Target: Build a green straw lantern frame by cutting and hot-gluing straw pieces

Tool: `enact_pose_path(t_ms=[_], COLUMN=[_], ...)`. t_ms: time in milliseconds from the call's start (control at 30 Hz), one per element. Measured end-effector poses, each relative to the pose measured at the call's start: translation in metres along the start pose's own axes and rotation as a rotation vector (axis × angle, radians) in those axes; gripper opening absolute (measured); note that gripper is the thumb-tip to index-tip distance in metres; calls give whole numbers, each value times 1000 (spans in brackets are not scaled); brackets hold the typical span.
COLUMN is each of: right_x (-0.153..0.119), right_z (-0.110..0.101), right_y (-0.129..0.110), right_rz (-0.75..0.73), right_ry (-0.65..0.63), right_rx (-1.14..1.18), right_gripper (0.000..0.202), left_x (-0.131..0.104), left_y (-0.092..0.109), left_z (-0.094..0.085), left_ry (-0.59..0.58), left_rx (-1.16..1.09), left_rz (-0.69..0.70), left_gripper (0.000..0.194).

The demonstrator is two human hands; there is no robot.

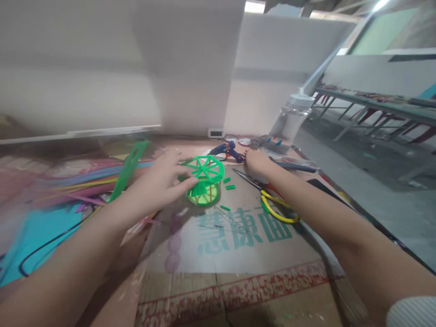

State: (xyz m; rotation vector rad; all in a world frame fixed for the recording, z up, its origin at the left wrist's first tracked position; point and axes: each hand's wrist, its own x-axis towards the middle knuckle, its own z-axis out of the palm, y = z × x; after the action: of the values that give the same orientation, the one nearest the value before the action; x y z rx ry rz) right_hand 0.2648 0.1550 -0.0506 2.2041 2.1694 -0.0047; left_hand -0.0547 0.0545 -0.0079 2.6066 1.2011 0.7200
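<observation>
My left hand (173, 175) is at the left edge of a green spoked wheel-like piece (206, 170), its thumb and fingers around that edge. The wheel sits above a round green base (204, 195) with brown strips. Farther right, my right hand (254, 161) is beside the handle of a blue glue gun (231, 150); its fingertips are small and partly hidden, so its grip is unclear. Yellow-handled scissors (277, 213) lie under and beside my right forearm. Short green pieces (230, 187) lie between the wheel and the scissors.
Colored strips (91, 184) and a blue sheet (44, 240) lie at the left. A clear bottle (289, 120) with a straw stands at the back right. A small white device (215, 133) is by the wall. Printed cardboard (245, 295) covers the front.
</observation>
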Motion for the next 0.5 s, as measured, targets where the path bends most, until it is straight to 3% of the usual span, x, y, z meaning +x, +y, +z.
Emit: enact_pose_path(t_ms=[200,267,367,433,500], right_x=[-21,-37,-73,-97,-112], right_z=[-23,-25,-19,-14,-11], right_y=[36,41,25,6,-12], right_rz=[21,-16,-216,-377,-385], right_ry=[184,321,471,441,398], right_rx=[113,323,648,692,709], right_gripper=[52,47,30,25,24], left_x=[2,2,3,3,3], left_y=[3,3,3,3,3], left_z=[-3,-3,-3,-3,-3], left_ry=[-10,-10,-13,-18,-21], left_rx=[5,6,14,21,34], left_rz=[10,13,30,34,15], left_gripper=[49,48,47,47,47])
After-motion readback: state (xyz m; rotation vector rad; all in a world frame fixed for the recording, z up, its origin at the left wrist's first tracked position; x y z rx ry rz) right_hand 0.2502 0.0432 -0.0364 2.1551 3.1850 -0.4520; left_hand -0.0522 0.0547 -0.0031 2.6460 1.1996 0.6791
